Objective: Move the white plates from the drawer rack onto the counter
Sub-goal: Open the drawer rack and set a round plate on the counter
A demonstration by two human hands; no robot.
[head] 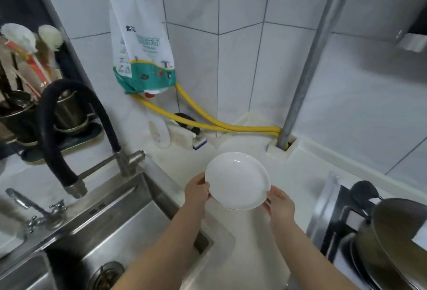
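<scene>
- White plates (238,180), stacked, sit between both hands above the counter (300,174), near its sink-side edge.
- Left hand (196,191) grip curls round the left rim.
- Right hand (280,204) grip pinches the right rim.

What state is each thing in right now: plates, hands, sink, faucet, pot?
white plates: what looks like a stack of two, held over the counter by both hands
left hand: grips the left rim
right hand: grips the right rim
sink: no dishes visible
faucet: no water running
pot: on the stove, uncovered
plastic bag: hanging on the wall
</scene>
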